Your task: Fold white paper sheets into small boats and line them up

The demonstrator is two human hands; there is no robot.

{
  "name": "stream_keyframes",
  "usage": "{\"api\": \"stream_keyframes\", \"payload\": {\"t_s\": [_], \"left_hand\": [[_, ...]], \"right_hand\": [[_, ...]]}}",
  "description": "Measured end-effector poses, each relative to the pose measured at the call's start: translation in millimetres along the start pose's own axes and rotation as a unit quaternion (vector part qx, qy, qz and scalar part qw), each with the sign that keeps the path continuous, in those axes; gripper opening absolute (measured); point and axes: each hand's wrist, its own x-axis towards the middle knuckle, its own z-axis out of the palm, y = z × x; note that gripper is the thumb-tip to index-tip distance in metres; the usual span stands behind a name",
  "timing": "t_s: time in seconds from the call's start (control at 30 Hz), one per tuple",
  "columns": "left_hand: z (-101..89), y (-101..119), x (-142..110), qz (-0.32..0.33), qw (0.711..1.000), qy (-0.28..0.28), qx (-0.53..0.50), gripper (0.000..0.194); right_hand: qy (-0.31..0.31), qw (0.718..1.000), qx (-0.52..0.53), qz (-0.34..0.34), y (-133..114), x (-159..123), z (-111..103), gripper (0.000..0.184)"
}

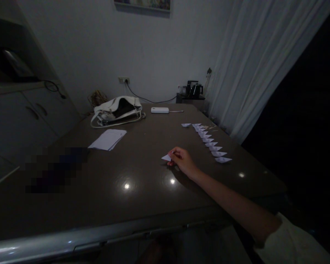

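Observation:
My right hand (182,160) pinches a small folded white paper (166,157) just over the middle of the table. The paper's pointed end sticks out to the left of my fingertips; the rest is covered by them. To the right stands a slanting row of several folded paper boats (211,144), with one more paper boat (186,125) just left of the row's far end. A stack of white paper sheets (107,139) lies on the left part of the table. My left hand is outside the picture.
On the brown table (143,165), a white handbag (118,111) sits open at the far left. Near the back edge lies a white power bank (160,110) with a short cable. Behind the table a black kettle (197,89) stands by the wall; a pale curtain (236,66) hangs at right.

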Motion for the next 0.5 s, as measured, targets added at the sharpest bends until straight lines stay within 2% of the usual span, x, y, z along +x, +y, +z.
{"api": "stream_keyframes", "payload": {"t_s": [0.17, 0.33, 0.5], "left_hand": [[7.2, -3.5, 8.1, -0.011, 1.0, -0.003, -0.022, 0.033], [-2.6, -4.8, -4.6, -0.001, 1.0, -0.01, -0.015, 0.026], [-3.9, -1.8, -6.8, 0.012, 1.0, -0.025, -0.004, 0.027]], "right_hand": [[-0.003, 1.0, -0.011, 0.001, 0.4, 0.4, -0.3, 0.022], [-0.003, 1.0, -0.02, -0.004, -1.1, -0.4, -0.3, 0.02], [-0.003, 1.0, -0.007, -0.004, -0.9, -0.3, -0.4, 0.019]]}}
